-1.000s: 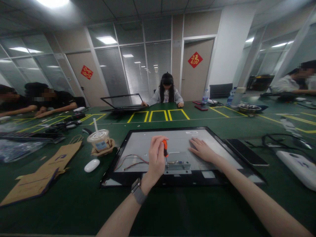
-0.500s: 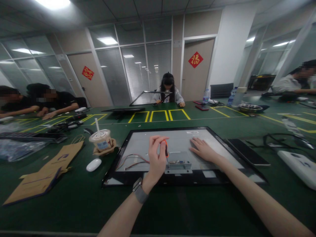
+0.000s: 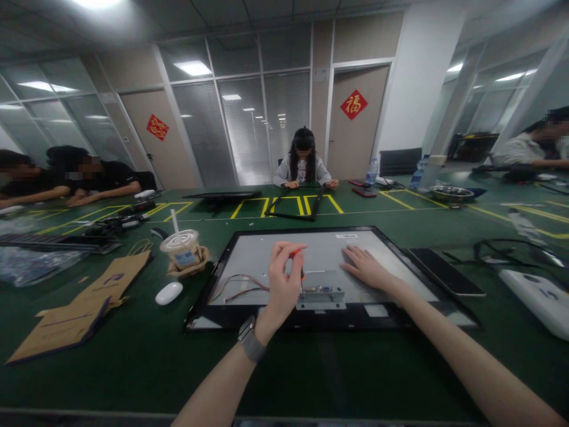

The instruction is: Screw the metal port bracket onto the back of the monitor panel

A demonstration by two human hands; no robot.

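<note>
A flat display panel [image 3: 249, 252] with a grey back and black frame lies on the green table in front of me. My left hand [image 3: 285, 276], with a watch on its wrist, is closed around a screwdriver [image 3: 297, 254] with an orange and black handle. The screwdriver stands over the left end of a metal bracket [image 3: 326, 298] with connector ports; its tip is hard to make out behind my fingers. My right hand [image 3: 367, 267] rests flat on the panel's back, fingers spread. Thin red and black wires [image 3: 242, 286] lie on the panel left of the bracket.
Left of the panel are a lidded drink cup [image 3: 182, 248] with a straw, a white mouse [image 3: 169, 293] and a brown paper bag [image 3: 89, 311]. A black slab [image 3: 444, 271], cables and a white device [image 3: 536, 302] are on the right. Across the table a person handles a black frame [image 3: 291, 217].
The screwdriver handle has turned and is more hidden by my left fingers. My right hand has stayed in place. The person opposite has lowered the black frame onto the table.
</note>
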